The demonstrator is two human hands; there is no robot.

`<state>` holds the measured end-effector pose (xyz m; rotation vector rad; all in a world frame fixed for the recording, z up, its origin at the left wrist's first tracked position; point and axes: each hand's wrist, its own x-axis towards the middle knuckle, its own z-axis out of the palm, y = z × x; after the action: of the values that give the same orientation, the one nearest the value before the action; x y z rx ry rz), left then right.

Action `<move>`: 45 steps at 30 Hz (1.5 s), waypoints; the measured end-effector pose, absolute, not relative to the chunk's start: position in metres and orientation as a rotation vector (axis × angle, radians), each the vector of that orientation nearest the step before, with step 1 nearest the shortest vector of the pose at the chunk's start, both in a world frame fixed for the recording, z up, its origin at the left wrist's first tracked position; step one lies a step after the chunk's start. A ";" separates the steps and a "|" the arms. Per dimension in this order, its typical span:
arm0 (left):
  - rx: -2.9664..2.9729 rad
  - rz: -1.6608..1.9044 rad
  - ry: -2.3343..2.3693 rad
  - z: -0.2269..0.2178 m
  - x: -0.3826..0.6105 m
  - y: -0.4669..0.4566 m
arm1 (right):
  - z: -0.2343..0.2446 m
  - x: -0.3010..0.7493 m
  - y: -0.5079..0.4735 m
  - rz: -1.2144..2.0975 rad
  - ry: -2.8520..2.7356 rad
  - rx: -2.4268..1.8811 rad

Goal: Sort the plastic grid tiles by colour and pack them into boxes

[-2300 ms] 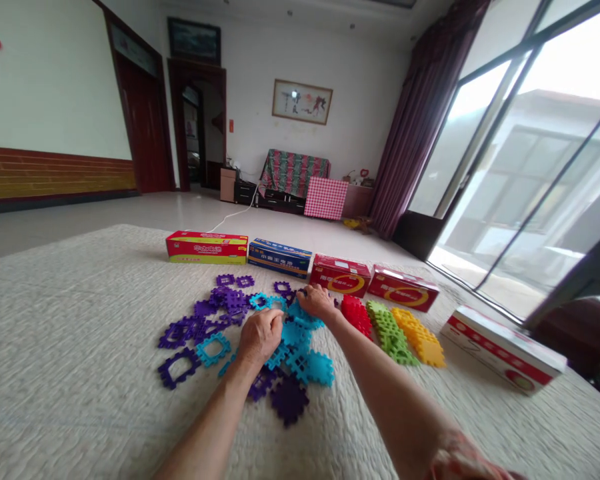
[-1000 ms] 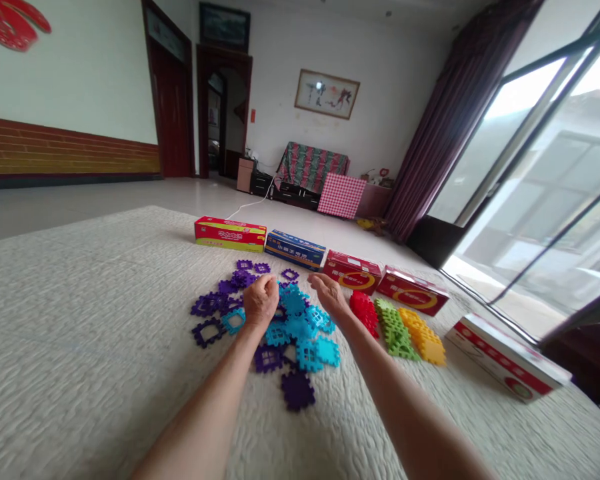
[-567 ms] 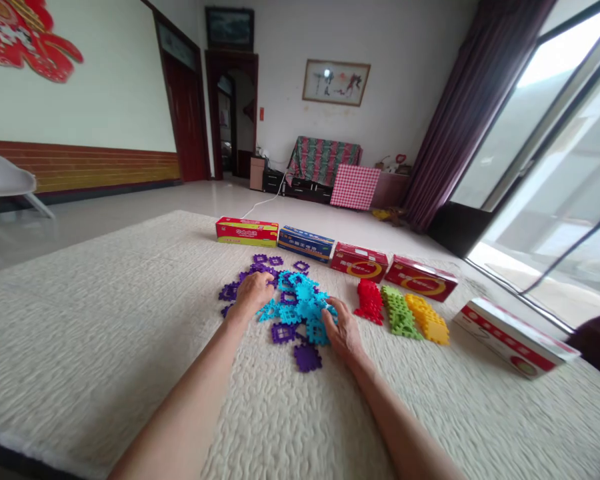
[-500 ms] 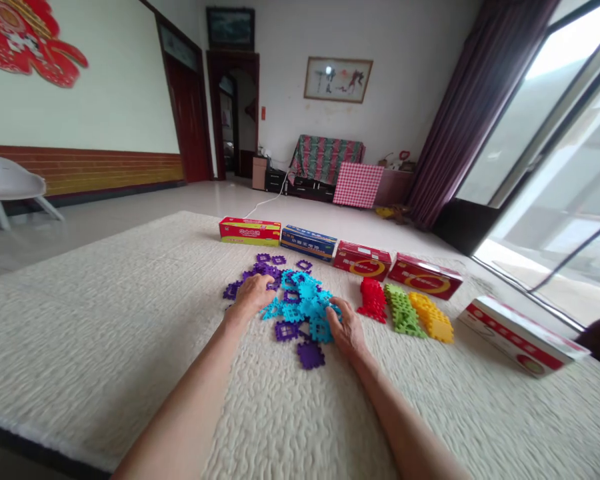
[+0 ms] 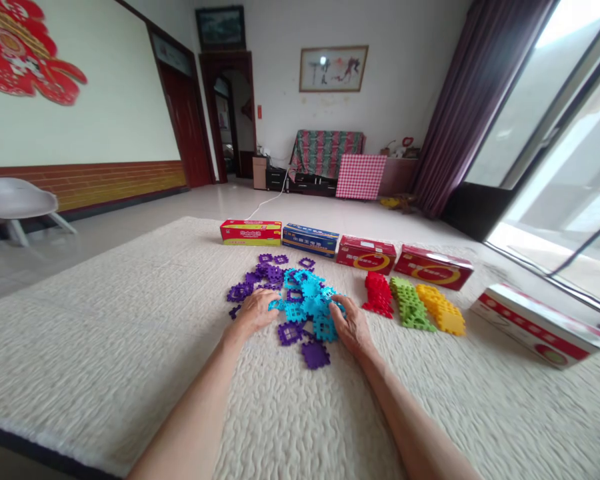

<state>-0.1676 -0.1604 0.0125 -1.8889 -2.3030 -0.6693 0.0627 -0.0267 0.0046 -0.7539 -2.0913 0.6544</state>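
Note:
A loose heap of light blue interlocking building tiles (image 5: 311, 307) lies on the cream quilted cover, with purple building tiles (image 5: 316, 355) around and partly under it. My left hand (image 5: 257, 311) is at the heap's left side, thumb and fingers closed about the edge of a light blue tile (image 5: 276, 305). At the right side, my right hand (image 5: 351, 325) rests with thumb and fingers apart, the tips touching the light blue tiles. Its fingers partly hide the tiles there. More purple tiles (image 5: 240, 292) lie beyond my left hand.
Stacked rows of red tiles (image 5: 379, 293), green tiles (image 5: 411, 303) and yellow tiles (image 5: 441, 310) lie to the right. Behind stand a red-yellow box (image 5: 251, 233), a blue box (image 5: 309, 240) and two dark red boxes (image 5: 366, 255). A white-red box (image 5: 543, 327) stands far right.
My left hand has come back toward me from the purple tiles to the light blue tile at the heap's left edge. My right hand stays at the heap's right side. The view has shifted slightly.

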 end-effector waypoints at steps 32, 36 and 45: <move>-1.627 -1.047 -2.096 -0.008 -0.151 -0.158 | 0.000 0.069 -0.032 0.612 -2.109 -0.694; -1.626 -1.038 -2.115 -0.009 -0.150 -0.160 | -0.001 0.070 -0.032 0.618 -2.127 -0.686; -1.611 -1.013 -2.156 -0.010 -0.152 -0.163 | -0.002 0.075 -0.036 0.685 -2.126 -0.665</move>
<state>-0.1521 -0.1630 -0.0096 -1.6112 -2.1555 -1.0127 0.0754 -0.0362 -0.0018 -0.6653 -2.1256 0.6847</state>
